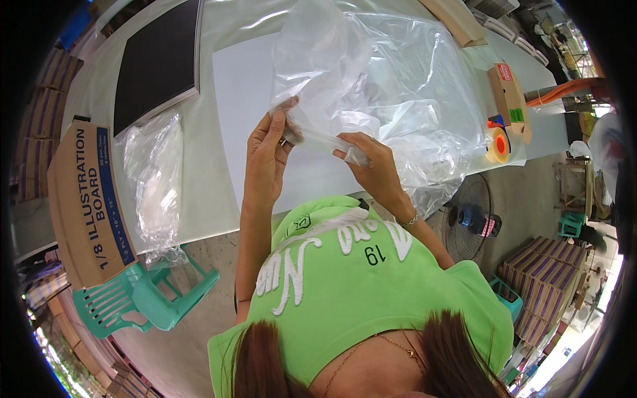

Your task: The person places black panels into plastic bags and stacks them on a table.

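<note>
A clear plastic bag [320, 56] stretches up from between my hands over the table. My left hand [269, 149] pinches its near edge, thumb on top, and some fingertips show through the film. Gathered plastic runs across to my right hand [373, 162], which is closed around a bunched part of it. Under the bag lies a large white sheet [242, 86]. More clear plastic [424, 73] spreads in a crumpled heap right of the bag, and part hangs over the table's near edge. Whether the heap joins the held bag, I cannot tell.
On the left lie a thick black-topped stack [156, 63], clear plastic bags [156, 176] and a cardboard box [86, 199]. A tape dispenser [497, 144] and a small carton [507, 99] stand at right. A green chair [169, 298] and a fan [470, 217] flank me.
</note>
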The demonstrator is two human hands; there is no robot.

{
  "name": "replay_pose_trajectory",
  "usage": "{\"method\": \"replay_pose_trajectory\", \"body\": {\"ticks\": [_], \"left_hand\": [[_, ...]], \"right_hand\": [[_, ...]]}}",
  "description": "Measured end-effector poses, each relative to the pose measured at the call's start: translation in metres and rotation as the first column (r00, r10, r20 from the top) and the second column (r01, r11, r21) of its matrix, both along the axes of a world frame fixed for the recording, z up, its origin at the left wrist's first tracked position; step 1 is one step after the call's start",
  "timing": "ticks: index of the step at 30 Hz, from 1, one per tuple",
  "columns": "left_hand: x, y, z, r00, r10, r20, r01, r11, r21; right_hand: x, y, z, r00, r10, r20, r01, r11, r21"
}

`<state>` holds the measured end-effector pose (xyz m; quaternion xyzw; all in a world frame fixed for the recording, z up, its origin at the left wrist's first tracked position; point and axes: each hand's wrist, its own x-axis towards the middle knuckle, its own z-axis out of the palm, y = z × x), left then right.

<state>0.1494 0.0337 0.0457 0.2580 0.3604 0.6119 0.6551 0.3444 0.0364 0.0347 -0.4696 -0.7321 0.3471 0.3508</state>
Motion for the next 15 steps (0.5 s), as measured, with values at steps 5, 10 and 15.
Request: {"method": "replay_pose_trajectory", "body": {"ticks": [5, 10, 15], "left_hand": [[0.004, 0.003, -0.001, 0.989, 0.142, 0.05, -0.137, 0.987, -0.083], [0.002, -0.004, -0.003, 0.995, -0.001, 0.103, 0.015, 0.991, -0.136], [0.029, -0.011, -0.01, 0.962, 0.0, -0.273, 0.007, 1.0, 0.022]], "right_hand": [[-0.001, -0.004, -0.008, 1.0, -0.009, 0.0, 0.009, 1.0, 0.021], [0.001, -0.009, -0.014, 0.991, -0.103, -0.086, 0.099, 0.994, -0.045], [0.001, -0.004, -0.017, 0.983, -0.15, -0.104, 0.146, 0.988, -0.046]]}}
